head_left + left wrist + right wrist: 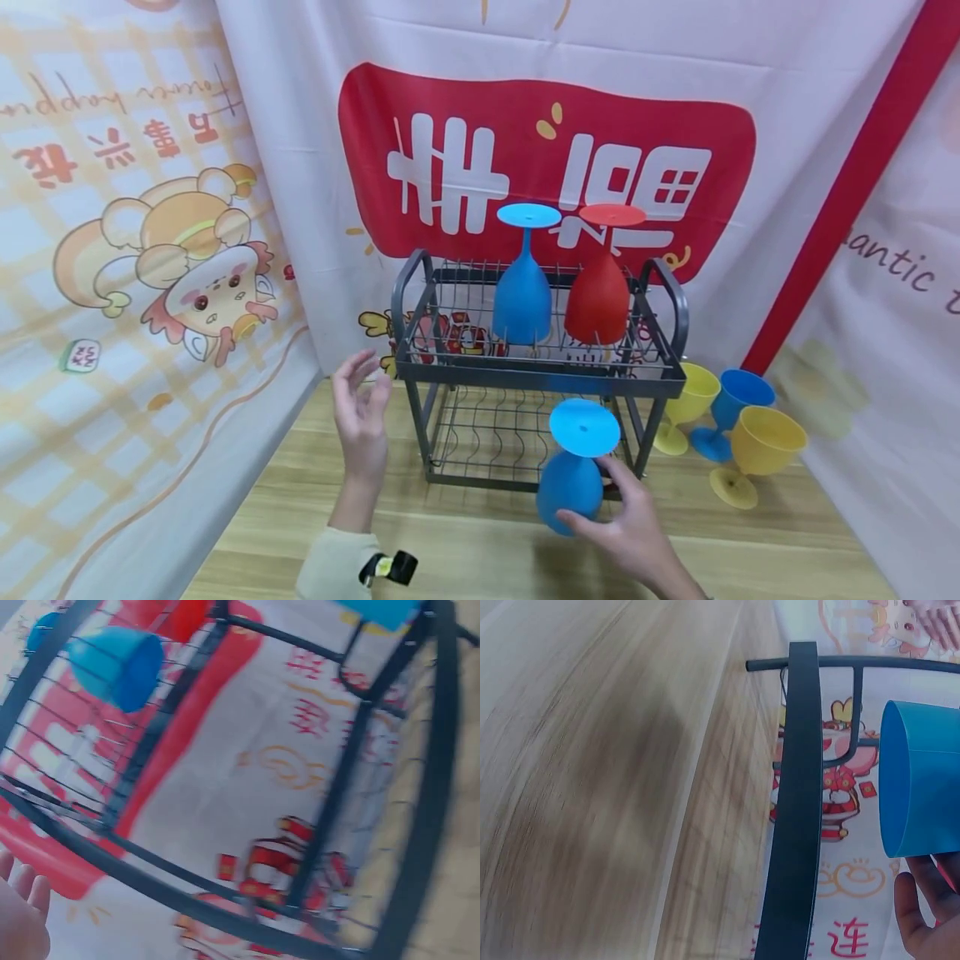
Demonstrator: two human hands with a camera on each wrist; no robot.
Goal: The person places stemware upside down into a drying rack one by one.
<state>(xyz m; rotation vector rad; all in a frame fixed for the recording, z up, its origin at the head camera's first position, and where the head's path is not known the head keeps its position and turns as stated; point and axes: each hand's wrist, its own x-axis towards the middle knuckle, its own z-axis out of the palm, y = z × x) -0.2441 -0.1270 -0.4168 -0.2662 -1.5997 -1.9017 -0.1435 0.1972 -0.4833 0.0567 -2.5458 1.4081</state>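
My right hand (626,521) grips a blue goblet (572,492) by its bowl, upside down with its foot on top, in front of the lower tier of a dark metal dish rack (540,382). In the right wrist view the goblet's bowl (930,780) shows at the right edge, with fingertips just beneath it. My left hand (363,421) is raised beside the rack's left end, fingers loosely bent and holding nothing. On the upper tier, another blue goblet (522,300) and a red goblet (597,304) stand upside down side by side.
Right of the rack, a pale yellow goblet (692,392), a blue goblet (738,400) and a deeper yellow goblet (765,442) stand upright on the wooden table (465,542). Printed cloth (315,50) hangs behind and at both sides. Curved handles rise at both rack ends.
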